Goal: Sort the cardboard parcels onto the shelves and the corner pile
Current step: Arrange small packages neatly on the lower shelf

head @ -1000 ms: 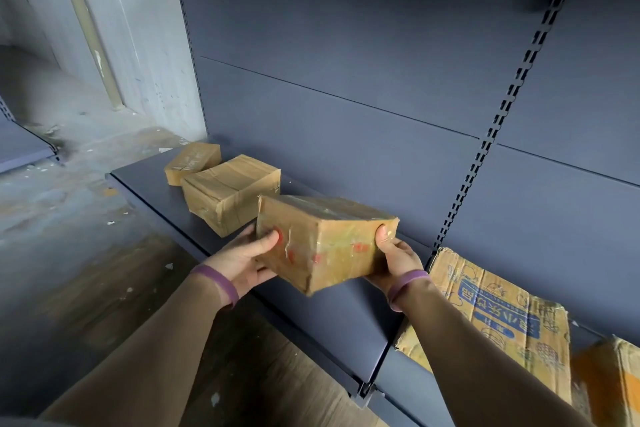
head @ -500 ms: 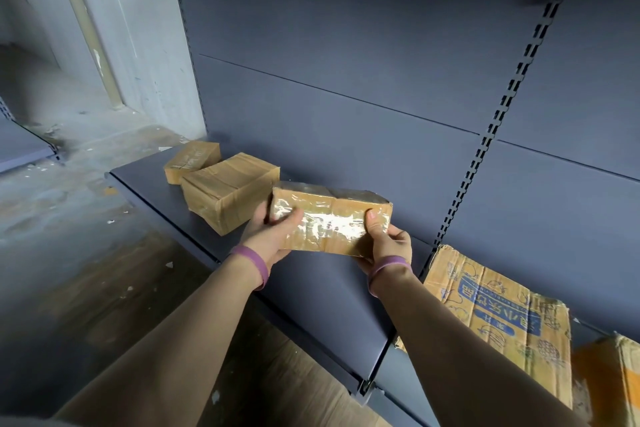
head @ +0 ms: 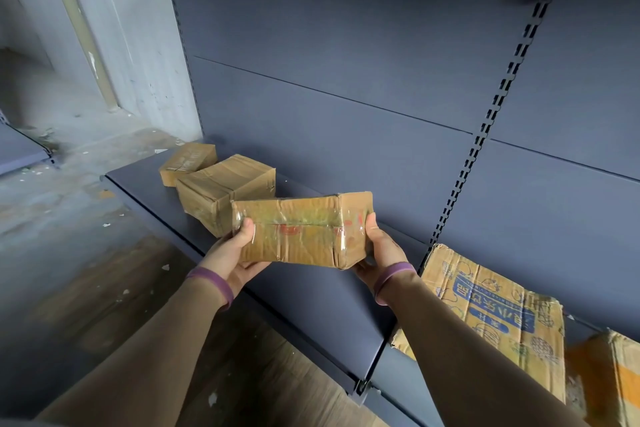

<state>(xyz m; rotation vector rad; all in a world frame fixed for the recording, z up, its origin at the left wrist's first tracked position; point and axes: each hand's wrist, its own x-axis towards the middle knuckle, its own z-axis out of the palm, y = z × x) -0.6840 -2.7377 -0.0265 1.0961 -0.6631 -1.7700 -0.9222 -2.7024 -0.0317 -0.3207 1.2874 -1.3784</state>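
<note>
I hold a small taped cardboard parcel [head: 304, 230] with red marks between both hands, above the dark grey shelf [head: 311, 298]. My left hand [head: 235, 253] grips its left end, thumb on the front face. My right hand [head: 379, 250] grips its right end the same way. Both wrists wear purple bands. Just behind the parcel a mid-sized taped parcel [head: 225, 191] sits on the shelf, and a smaller parcel [head: 188, 163] lies beyond it at the shelf's left end.
A flattened box with blue print [head: 491, 315] lies on the neighbouring shelf bay to the right, with an orange-brown box [head: 609, 378] at the frame edge. A slotted upright [head: 485, 128] divides the bays. Concrete floor [head: 69, 236] and a wall lie left.
The parcel has been turned in my hands and tipped so a long taped face now points at me. It stays above the shelf beside the mid-sized parcel.
</note>
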